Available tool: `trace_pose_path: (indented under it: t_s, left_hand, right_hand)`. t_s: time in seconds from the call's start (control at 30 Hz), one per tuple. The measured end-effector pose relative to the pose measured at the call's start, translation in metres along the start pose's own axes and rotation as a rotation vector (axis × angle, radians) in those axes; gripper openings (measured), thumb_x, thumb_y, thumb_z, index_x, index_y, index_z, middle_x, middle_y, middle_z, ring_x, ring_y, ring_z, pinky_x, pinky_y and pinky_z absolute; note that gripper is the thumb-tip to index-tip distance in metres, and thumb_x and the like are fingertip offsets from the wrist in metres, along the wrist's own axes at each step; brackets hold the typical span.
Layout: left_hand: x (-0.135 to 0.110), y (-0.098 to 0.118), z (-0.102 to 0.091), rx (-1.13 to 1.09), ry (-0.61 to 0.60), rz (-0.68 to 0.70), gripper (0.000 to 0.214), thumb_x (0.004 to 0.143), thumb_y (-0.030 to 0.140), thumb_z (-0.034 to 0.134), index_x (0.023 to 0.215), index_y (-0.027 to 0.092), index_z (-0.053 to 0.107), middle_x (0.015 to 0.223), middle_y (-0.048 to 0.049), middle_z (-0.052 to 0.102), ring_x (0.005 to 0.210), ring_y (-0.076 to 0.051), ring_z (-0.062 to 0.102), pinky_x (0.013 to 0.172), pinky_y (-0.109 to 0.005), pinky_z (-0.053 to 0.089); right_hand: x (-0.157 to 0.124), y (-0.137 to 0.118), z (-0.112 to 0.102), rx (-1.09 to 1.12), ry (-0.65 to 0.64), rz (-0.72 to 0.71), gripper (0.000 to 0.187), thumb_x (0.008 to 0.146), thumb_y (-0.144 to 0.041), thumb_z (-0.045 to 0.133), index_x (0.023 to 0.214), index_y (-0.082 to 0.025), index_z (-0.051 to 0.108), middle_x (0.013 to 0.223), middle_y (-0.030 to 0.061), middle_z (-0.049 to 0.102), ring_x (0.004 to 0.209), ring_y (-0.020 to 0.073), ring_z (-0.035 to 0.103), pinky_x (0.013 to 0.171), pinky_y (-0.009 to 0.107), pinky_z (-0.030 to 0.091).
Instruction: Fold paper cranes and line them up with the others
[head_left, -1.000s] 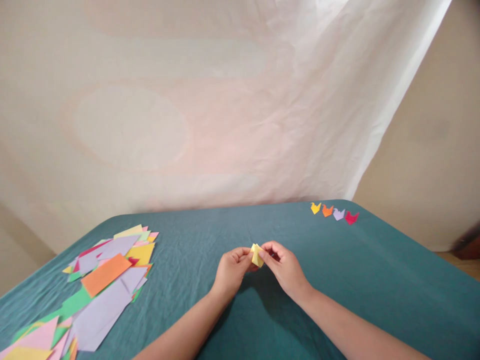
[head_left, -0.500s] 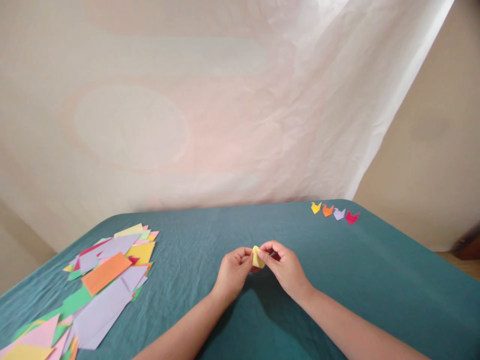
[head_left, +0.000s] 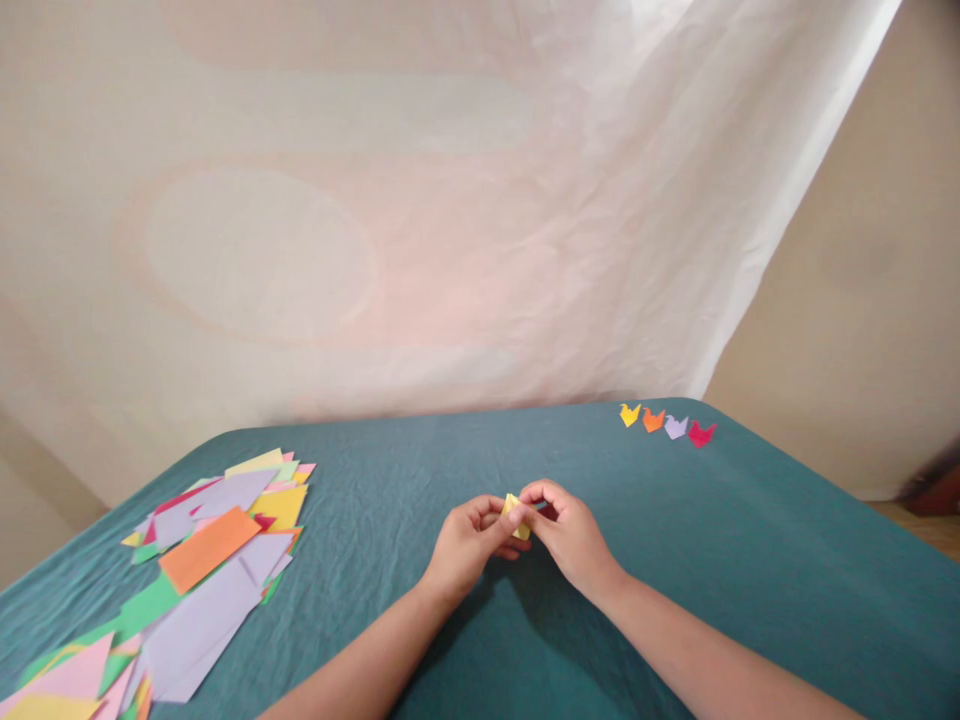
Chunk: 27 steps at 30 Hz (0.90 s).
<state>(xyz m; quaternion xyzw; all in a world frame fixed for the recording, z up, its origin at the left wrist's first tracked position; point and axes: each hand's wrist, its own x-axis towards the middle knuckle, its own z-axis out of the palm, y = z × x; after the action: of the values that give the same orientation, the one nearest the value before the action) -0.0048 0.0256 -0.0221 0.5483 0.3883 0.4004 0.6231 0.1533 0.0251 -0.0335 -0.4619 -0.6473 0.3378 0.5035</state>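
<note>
A small folded piece of yellow paper point(head_left: 516, 516) is pinched between both hands just above the teal tablecloth point(head_left: 750, 560). My left hand point(head_left: 466, 545) grips its left side with thumb and fingers closed. My right hand point(head_left: 568, 530) pinches its top right edge with curled fingers. Most of the paper is hidden behind my fingers.
A loose pile of coloured paper sheets point(head_left: 202, 560) lies at the left of the table. Several small folded paper figures point(head_left: 666, 424), yellow, orange, lilac and red, stand in a row at the far right edge. A white sheet point(head_left: 420, 200) hangs behind the table.
The hands have closed tighter on the yellow paper and sunk slightly; less of the paper shows now than a second ago.
</note>
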Motion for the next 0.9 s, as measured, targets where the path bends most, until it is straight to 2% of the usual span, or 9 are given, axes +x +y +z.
trace_pose_path:
  t_s: [0.1,0.37,0.63,0.77,0.9]
  left_hand:
    - [0.001,-0.005,0.001,0.044,0.041,0.01,0.035,0.075,0.042,0.067,0.09,0.012,0.062,0.079,-0.011,0.071,0.071,-0.02,0.068,0.062,-0.027,0.052]
    - [0.0,-0.008,0.004,0.183,0.084,0.091,0.03,0.081,0.042,0.06,0.088,0.014,0.065,0.077,-0.008,0.072,0.069,-0.018,0.067,0.063,-0.026,0.052]
    - [0.001,-0.007,0.004,0.108,0.124,0.062,0.03,0.078,0.042,0.063,0.086,0.013,0.064,0.073,-0.0078,0.071,0.067,-0.019,0.068,0.062,-0.028,0.053]
    - [0.003,-0.006,0.001,0.015,0.137,0.048,0.031,0.076,0.042,0.065,0.088,0.013,0.063,0.076,-0.008,0.071,0.07,-0.019,0.067,0.063,-0.028,0.053]
    - [0.005,-0.008,-0.005,0.045,0.165,0.075,0.03,0.075,0.041,0.067,0.086,0.013,0.064,0.083,-0.0076,0.07,0.075,-0.018,0.065,0.062,-0.024,0.05]
  right_hand:
    - [-0.001,-0.003,0.0,-0.011,-0.011,-0.011,0.011,0.084,-0.028,0.055,0.081,-0.019,0.062,0.083,0.0011,0.063,0.076,0.0158,0.059,0.067,0.025,0.044]
    - [-0.002,-0.005,0.001,-0.041,0.031,-0.029,0.007,0.082,-0.025,0.058,0.083,-0.02,0.063,0.084,0.0006,0.065,0.075,0.0151,0.059,0.067,0.025,0.045]
    - [-0.001,-0.011,0.0,-0.028,0.007,-0.107,0.012,0.084,-0.028,0.057,0.086,-0.021,0.066,0.088,0.0024,0.065,0.084,0.0163,0.06,0.073,0.026,0.046]
    - [-0.001,-0.004,0.001,0.029,0.021,-0.015,0.022,0.081,-0.029,0.06,0.101,-0.022,0.063,0.095,0.003,0.066,0.081,0.0164,0.061,0.071,0.026,0.047]
    - [0.001,0.003,0.002,0.097,-0.036,0.079,0.019,0.082,-0.032,0.058,0.095,-0.019,0.063,0.086,0.0031,0.068,0.075,0.0172,0.062,0.068,0.027,0.048]
